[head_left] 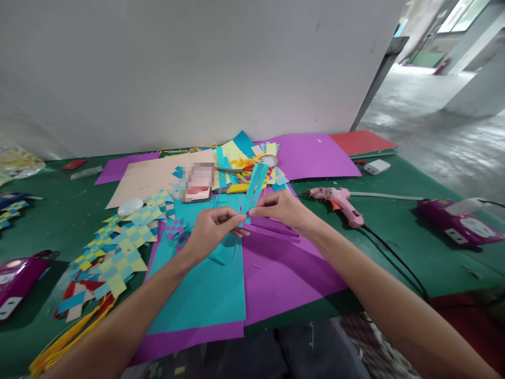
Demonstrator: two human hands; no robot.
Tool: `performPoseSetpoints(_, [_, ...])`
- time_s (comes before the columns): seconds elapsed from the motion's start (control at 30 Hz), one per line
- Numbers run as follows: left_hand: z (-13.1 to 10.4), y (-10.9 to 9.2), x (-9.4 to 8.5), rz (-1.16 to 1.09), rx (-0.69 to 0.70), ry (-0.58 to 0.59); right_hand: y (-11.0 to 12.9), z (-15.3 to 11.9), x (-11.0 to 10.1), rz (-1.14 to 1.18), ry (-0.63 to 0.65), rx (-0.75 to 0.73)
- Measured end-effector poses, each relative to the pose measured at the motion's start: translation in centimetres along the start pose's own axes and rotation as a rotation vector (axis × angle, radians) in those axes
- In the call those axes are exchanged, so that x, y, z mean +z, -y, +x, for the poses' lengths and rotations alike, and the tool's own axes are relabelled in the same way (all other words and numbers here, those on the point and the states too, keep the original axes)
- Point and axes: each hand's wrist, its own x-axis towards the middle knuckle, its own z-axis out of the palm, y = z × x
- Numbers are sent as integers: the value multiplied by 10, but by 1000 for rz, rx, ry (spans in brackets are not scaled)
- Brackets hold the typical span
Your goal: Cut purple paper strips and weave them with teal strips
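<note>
Both my hands meet above the table's middle, pinching woven paper strips (pixel 255 185), teal ones pointing up and purple ones trailing right. My left hand (pixel 215 229) grips their lower end between thumb and fingers. Close against it, my right hand (pixel 281 209) pinches the same strips at the crossing. Beneath lie a teal paper sheet (pixel 201 295) and a purple paper sheet (pixel 290 284). A small teal-and-purple checked weave (pixel 175 231) rests left of my left hand. Scissors (pixel 232 170) and a yellow-handled cutter (pixel 238 188) lie behind my hands.
Several checked paper weaves (pixel 122 247) with yellow tassels (pixel 74 337) lie at left. A pink glue gun (pixel 339 202) sits at right, its cord running past a purple power strip (pixel 460 221). A phone (pixel 199 181), a tape roll (pixel 269 160) and a white wall (pixel 189 73) are behind.
</note>
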Motion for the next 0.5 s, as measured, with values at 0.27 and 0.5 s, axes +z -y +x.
performPoseSetpoints(0.27, [1, 1, 0, -28, -59, 65, -7, -1, 9, 171, -60, 56])
performPoseSetpoints(0.5, [0, -1, 1, -19, -23, -4, -4, -2, 7, 57, -54, 4])
